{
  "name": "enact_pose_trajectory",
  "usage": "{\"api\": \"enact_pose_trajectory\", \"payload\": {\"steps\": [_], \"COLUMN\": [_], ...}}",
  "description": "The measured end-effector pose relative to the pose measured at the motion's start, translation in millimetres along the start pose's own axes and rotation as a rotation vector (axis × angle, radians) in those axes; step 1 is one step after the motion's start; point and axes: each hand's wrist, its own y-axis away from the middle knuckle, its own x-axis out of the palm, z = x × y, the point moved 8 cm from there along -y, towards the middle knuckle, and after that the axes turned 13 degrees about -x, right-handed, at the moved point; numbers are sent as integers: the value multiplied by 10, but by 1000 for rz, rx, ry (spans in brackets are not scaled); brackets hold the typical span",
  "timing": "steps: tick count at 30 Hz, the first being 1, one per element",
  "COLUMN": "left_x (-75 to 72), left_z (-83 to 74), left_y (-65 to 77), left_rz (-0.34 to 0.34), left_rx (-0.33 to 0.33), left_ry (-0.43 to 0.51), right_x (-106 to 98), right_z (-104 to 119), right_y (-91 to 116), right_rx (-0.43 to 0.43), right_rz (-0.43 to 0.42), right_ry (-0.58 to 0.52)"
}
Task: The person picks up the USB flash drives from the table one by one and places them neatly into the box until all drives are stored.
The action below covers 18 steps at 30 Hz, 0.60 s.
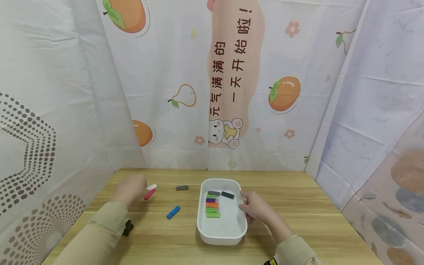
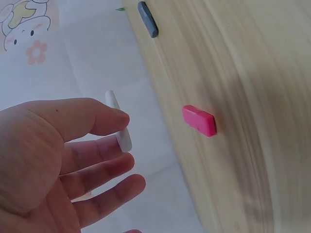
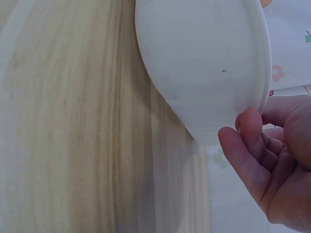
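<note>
My left hand (image 1: 130, 189) pinches a white USB flash drive (image 2: 125, 141) between thumb and forefinger, other fingers loosely bent. It is held above the table at the left. A pink flash drive (image 2: 199, 120) lies on the wood close to that hand. My right hand (image 1: 256, 207) grips the right rim of a white plastic box (image 1: 221, 240), fingertips against its outer wall in the right wrist view. Inside the box, several flash drives in green, orange, purple and grey form a column along the left side. A black flash drive (image 1: 227, 195) lies apart at the box's upper right.
On the wooden table (image 1: 285, 228), a blue flash drive (image 1: 173, 212) lies left of the box and a dark grey one (image 1: 182, 187) farther back. A printed white curtain (image 1: 179, 140) hangs behind the table's back edge, with more cloth at both sides.
</note>
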Motion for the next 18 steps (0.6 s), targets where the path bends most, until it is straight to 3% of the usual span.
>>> {"api": "enact_pose_trajectory", "payload": {"steps": [18], "left_x": [-45], "left_z": [-401], "left_y": [-45], "left_rz": [14], "left_rx": [47], "left_ry": [-37], "right_x": [-5], "right_z": [10], "right_y": [12], "right_rx": [5], "right_rz": [-1], "right_ry": [3]}}
